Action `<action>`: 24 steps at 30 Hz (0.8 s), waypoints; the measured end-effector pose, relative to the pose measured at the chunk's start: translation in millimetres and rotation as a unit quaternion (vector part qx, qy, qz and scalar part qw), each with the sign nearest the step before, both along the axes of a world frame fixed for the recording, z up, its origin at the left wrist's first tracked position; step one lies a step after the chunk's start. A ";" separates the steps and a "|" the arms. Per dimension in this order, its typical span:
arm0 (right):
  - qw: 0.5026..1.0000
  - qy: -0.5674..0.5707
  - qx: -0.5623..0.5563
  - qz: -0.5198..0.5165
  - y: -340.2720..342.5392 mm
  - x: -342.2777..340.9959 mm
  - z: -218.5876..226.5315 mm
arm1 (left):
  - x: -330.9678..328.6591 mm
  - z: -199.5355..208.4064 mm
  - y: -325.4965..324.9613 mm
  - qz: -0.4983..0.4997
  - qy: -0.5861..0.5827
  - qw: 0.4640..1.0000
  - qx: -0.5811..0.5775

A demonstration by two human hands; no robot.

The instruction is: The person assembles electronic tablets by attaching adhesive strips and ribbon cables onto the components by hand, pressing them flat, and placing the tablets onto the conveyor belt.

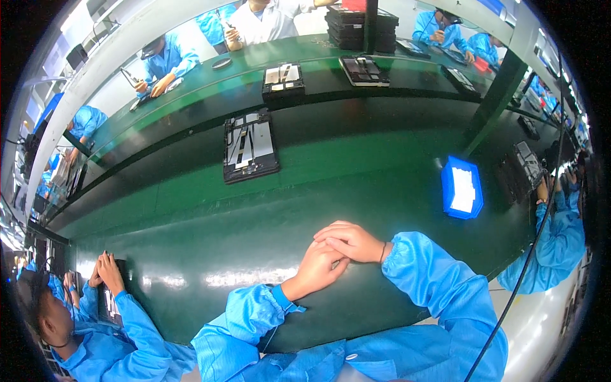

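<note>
My left hand [314,271] and my right hand [358,244] rest together on the green tabletop [210,232] in front of me. Laid across the fingers of the left, the right hand partly hides them. Both look loosely closed, with fingers folded together and no object in them. A dark band circles my right wrist, and blue sleeves cover both arms. Beyond the hands lies an opened black tablet-like device [251,146], its inner silver parts showing. To the right stands a blue bin [453,213] with white pieces inside.
On the far ledge are two more opened devices [284,81] [364,71] and a tall dark stack [347,32]. A co-worker [108,344] handles a device at left; another person's sleeve [554,245] is at right, near stacked devices [527,167]. A black cable [525,267] hangs at right.
</note>
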State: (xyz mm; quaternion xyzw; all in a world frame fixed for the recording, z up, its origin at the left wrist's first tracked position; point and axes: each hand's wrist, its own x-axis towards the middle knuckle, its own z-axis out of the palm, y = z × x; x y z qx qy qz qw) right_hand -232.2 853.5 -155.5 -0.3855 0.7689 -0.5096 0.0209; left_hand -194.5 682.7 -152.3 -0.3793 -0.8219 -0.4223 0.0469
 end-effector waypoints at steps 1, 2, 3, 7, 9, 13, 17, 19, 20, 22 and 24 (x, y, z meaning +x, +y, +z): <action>1.000 -0.001 0.001 0.001 1.4 0.1 -0.1 | 0.0 0.3 1.2 0.001 0.002 1.000 -0.005; 1.000 -0.001 0.001 0.000 2.8 0.3 0.1 | 0.0 0.5 2.5 0.002 0.004 1.000 -0.009; 1.000 0.000 0.002 0.000 4.2 0.4 0.5 | 0.2 0.0 3.9 0.002 0.004 1.000 -0.009; 1.000 -0.006 0.004 0.008 8.8 1.1 4.2 | 1.0 -1.7 7.7 0.004 0.001 1.000 -0.015; 1.000 -0.008 0.004 0.008 11.8 1.8 5.2 | 2.2 -1.3 10.7 0.006 0.001 1.000 -0.020; 1.000 -0.015 0.007 0.011 15.2 4.2 9.3 | 4.3 3.4 14.1 0.006 -0.003 1.000 -0.018; 1.000 -0.009 0.008 0.008 20.2 4.8 9.3 | 6.1 6.5 18.8 0.008 -0.006 1.000 -0.014; 1.000 -0.020 0.008 0.011 21.8 4.9 9.7 | 5.6 6.6 20.3 0.007 0.000 1.000 -0.010; 1.000 -0.020 0.007 0.009 21.8 5.0 9.7 | 5.2 6.5 20.6 0.007 0.006 1.000 -0.006; 1.000 -0.019 0.005 0.007 22.9 5.6 9.8 | 6.0 8.0 21.6 0.006 0.000 1.000 -0.010; 1.000 -0.021 0.005 0.008 25.4 5.5 7.8 | 7.0 9.0 24.3 0.005 -0.007 1.000 -0.013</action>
